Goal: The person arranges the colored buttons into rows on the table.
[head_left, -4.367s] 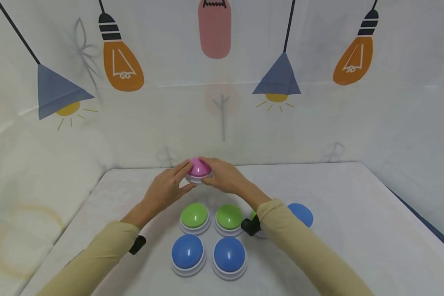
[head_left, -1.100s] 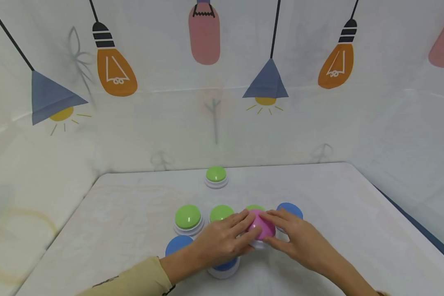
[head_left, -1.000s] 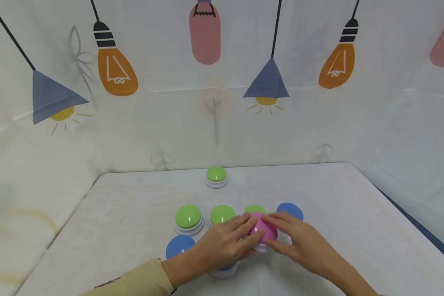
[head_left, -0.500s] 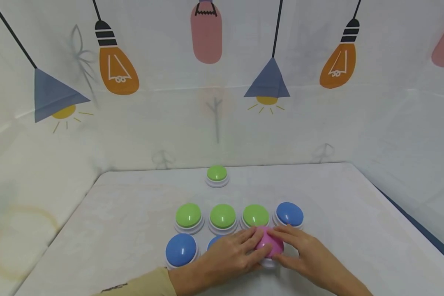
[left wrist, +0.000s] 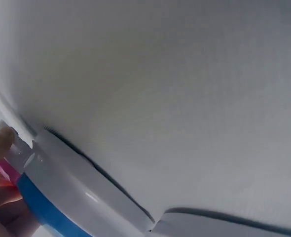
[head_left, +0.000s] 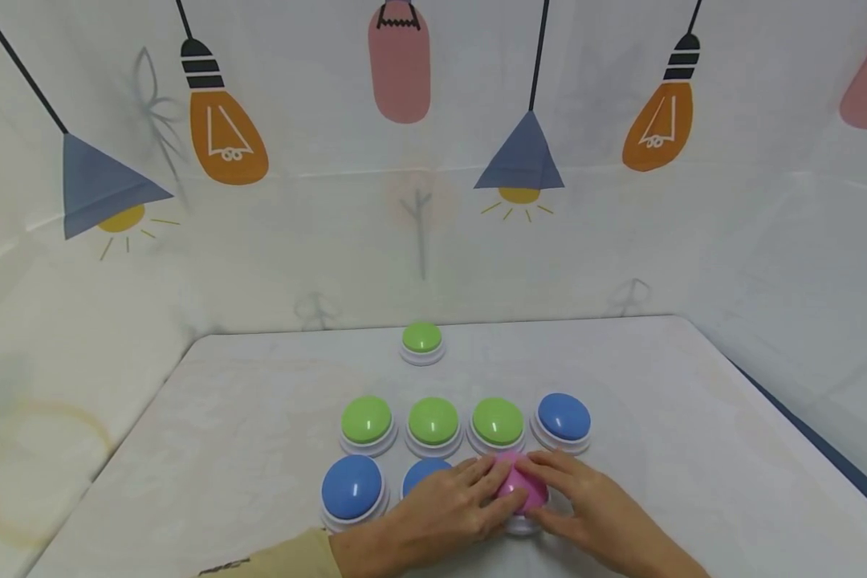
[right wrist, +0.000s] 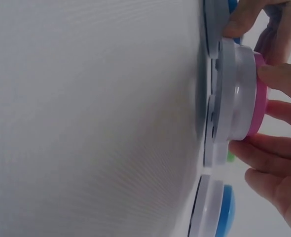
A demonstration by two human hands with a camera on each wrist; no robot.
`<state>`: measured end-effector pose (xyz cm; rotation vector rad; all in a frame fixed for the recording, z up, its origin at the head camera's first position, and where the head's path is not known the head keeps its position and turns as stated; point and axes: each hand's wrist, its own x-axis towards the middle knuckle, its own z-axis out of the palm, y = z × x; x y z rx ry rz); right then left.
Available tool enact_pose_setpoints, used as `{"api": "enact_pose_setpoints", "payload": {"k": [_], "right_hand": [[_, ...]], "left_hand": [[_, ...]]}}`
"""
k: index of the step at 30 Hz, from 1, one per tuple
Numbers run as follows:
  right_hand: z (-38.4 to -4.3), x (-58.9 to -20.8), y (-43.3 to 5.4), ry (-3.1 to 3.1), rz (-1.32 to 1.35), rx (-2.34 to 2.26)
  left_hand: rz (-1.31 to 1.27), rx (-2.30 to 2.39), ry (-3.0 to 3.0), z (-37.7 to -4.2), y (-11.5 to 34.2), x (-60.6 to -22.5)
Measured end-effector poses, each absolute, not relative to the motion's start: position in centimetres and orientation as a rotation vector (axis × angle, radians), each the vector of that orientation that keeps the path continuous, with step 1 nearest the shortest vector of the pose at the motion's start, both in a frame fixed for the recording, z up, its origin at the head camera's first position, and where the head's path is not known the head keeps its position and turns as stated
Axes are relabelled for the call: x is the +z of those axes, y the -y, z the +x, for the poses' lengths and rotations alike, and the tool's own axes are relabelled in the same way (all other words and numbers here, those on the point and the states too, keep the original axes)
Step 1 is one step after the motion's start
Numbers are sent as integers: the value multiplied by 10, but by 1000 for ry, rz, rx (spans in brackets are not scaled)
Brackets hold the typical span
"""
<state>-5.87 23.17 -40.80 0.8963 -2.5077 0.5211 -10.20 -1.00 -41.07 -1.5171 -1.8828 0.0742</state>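
Observation:
Both hands hold a push button with a pink dome [head_left: 522, 486] and white base, at the right end of the front row. My left hand [head_left: 451, 502] grips its left side, and my right hand [head_left: 596, 506] grips its right side. In the right wrist view the pink button's white base [right wrist: 234, 89] is close over the table, with fingers of the right hand [right wrist: 278, 153] on dome and base. A blue button [head_left: 425, 472] is partly hidden behind the left hand. Another blue button [head_left: 352, 488] stands farther left.
Behind the front row stand three green buttons, left [head_left: 366, 421], middle [head_left: 433, 422] and right [head_left: 498, 422], then a blue button [head_left: 563, 417]. A lone green button [head_left: 421, 338] is near the white table's [head_left: 260, 401] back edge. A printed cloth [head_left: 318, 225] hangs behind.
From the back of the table, both hands have brought the pink button toward me and right, then lower in front of the green row. The lone green button at the back has come into view.

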Motion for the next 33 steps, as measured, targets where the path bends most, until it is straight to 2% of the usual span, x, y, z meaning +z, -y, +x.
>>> {"api": "enact_pose_setpoints", "payload": {"k": [14, 33], "right_hand": [[-53, -402, -222, 2797, 706, 604], [-61, -399, -227, 2738, 765, 567]], "left_hand": [[-1520, 211, 1919, -99, 13, -415], [-1510, 19, 1936, -107, 14, -399]]}}
